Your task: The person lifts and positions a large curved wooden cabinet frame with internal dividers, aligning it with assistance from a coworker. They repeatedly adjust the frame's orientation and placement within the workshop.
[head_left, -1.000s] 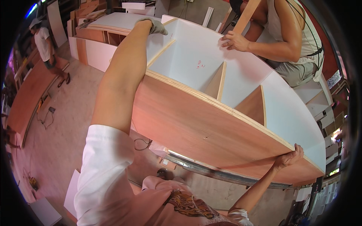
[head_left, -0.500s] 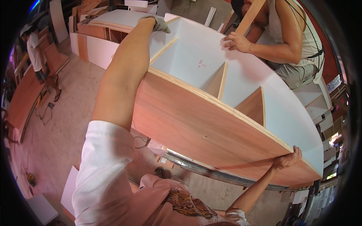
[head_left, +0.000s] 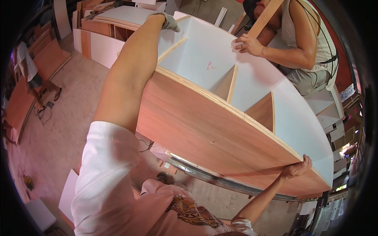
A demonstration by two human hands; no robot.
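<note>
A long plywood cabinet carcass [head_left: 220, 129] spans the view, with reddish outer faces, pale inner faces and upright dividers [head_left: 227, 84] between its compartments. My left arm stretches to its far left end. There my left hand [head_left: 170, 23], in a grey glove, is closed over the end panel's edge, fingertips pointing into the compartment. My bare right hand [head_left: 296, 169] grips the near panel's top edge close to the right end, fingers hooked over it and the palm outside. The parts of both hands behind the panels are hidden.
Across the cabinet a co-worker bends over its far edge, one hand [head_left: 250, 45] on it beside a wooden strip [head_left: 265, 17]. Another person [head_left: 27, 65] stoops by curved panels at the left. Below lies a metal rail [head_left: 204, 175]; more white cabinets [head_left: 118, 17] stand behind.
The view shifts slightly, and the cabinet's right end appears a little further left. Both my hands keep their hold. The person at the far left has bent down lower.
</note>
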